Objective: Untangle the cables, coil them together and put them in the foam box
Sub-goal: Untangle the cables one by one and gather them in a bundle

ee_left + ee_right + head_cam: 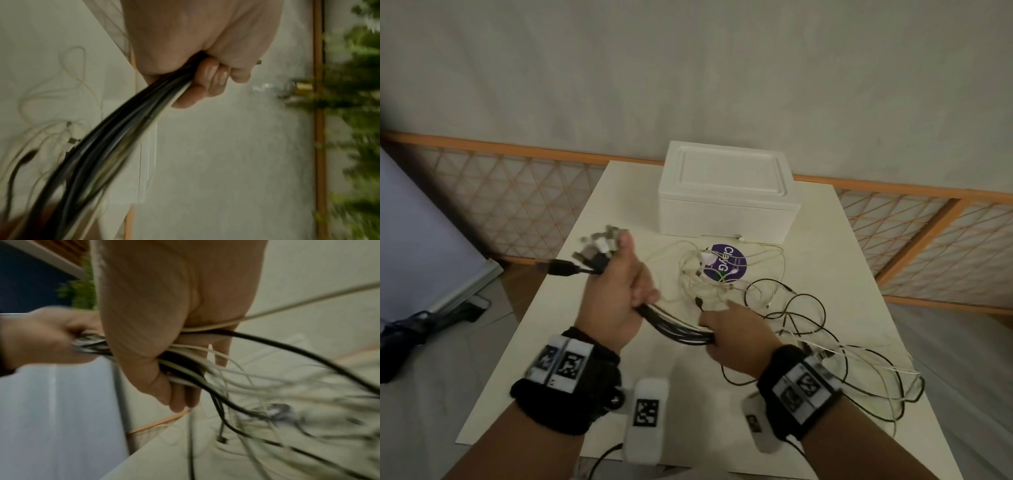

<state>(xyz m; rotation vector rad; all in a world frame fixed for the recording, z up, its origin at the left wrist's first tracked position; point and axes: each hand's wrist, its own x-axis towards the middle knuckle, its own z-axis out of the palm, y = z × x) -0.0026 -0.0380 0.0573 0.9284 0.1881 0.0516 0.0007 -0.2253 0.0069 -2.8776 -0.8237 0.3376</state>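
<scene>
Both hands are closed around one bundle of black and white cables (674, 329): the right hand (739, 337) grips it where loose strands trail onto the white table (524, 370), the left hand (619, 291) nearer the plug ends (592, 253). Beyond the grip, slack cable loops cross a round purple sticker (727, 262) reading "ClayG". Farther still sits the white foam box (727, 197), lid on.

A plain indoor room, likely a home or a makeshift recording spot — hard to say which. A small white counter (825, 240) stands against a bare grey wall (688, 68) with an orange-framed lattice panel (517, 198) along its foot. Green plants (353, 113) show blurred beyond a wooden frame — a tiled floor (431, 394) lies below.
</scene>
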